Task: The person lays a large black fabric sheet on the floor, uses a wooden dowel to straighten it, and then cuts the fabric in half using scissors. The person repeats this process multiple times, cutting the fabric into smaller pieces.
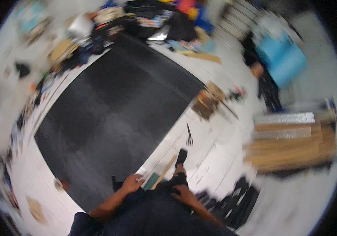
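Note:
A large black sheet (113,102) lies flat on the white floor, its near edge by my legs. My left hand (132,183) is over its near right corner, fingers curled together around something small and pale that is too blurred to name. My right hand (182,193) rests against my dark clothing at the thigh, its fingers apart and holding nothing. Between my hands lie a green flat piece (151,181) and a narrow wooden strip (165,172). Farther out, scissors (189,137) lie on the floor beyond my black-shod foot (181,156).
A brown bundle (208,101) touches the sheet's right corner. Mixed bags and scraps (145,19) pile along the far edge. To the right stand a cardboard stack (290,145) and light blue rolls (280,59); black items (235,204) lie near my right arm. A tape roll (59,185) sits at left.

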`<state>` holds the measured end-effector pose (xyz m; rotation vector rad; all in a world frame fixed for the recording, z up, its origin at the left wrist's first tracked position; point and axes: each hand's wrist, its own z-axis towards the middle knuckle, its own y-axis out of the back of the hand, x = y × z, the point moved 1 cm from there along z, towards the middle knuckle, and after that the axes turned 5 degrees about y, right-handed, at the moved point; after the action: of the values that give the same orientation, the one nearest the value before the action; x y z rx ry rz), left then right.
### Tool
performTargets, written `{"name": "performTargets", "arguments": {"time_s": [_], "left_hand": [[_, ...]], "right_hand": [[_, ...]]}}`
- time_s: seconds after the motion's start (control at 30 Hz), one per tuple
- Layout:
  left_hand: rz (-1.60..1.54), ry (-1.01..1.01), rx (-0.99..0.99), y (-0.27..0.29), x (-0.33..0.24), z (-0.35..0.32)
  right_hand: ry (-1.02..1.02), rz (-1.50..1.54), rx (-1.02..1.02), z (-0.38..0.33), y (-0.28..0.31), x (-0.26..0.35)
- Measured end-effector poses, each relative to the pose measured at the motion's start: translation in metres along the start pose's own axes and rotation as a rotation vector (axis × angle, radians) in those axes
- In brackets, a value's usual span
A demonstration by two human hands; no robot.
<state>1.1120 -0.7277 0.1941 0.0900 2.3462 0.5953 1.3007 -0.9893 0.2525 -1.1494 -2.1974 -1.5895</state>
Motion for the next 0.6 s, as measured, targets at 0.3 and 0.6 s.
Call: {"name": "performTargets", "arguments": {"time_s": [0.3, 0.6], "left_hand": [[-0.086, 0.379, 0.419, -0.096, -0.181, -0.002], [-0.805, 0.022, 0.758, -0.392, -0.167, -0.025]], "right_hand": [[0.211, -0.179, 0.881, 0.106, 0.196, -0.131], [0.204, 0.180, 1.852, 0.136, 0.178, -0.238]]}}
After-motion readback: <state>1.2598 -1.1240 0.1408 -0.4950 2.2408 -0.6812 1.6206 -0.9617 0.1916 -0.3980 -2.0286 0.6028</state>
